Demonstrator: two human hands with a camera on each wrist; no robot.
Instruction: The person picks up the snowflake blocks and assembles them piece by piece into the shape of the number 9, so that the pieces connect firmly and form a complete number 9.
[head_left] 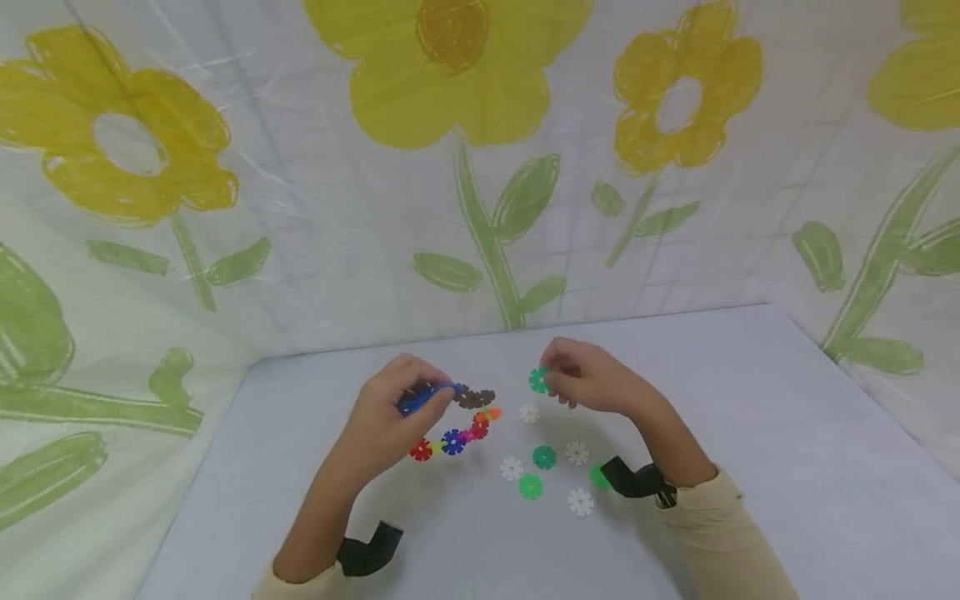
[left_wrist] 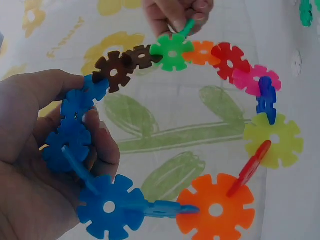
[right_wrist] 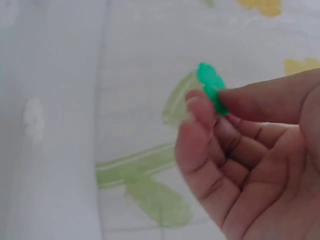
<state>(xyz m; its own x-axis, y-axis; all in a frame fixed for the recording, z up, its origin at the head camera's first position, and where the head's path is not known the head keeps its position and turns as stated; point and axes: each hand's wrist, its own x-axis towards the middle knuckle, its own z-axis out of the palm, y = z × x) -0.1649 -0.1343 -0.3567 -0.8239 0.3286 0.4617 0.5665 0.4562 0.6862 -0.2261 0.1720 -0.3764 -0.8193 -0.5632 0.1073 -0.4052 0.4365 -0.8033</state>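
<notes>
My left hand (head_left: 393, 408) grips a chain of linked plastic snowflake discs (left_wrist: 109, 206) by its blue stretch, which lies between thumb and fingers. In the left wrist view the chain curves round in a loop of blue, brown, green, orange, red, pink and yellow discs. My right hand (head_left: 592, 377) pinches a single green snowflake disc (right_wrist: 212, 87) between thumb and fingertips. In the head view that green disc is to the right of the chain and apart from it.
Loose white discs (head_left: 577, 452) and green discs (head_left: 531, 487) lie on the white table (head_left: 750, 433) below my hands. One green disc (head_left: 600, 476) is partly hidden by the right wrist's black mount (head_left: 637, 481). A flower-printed sheet (head_left: 330, 233) hangs behind the table.
</notes>
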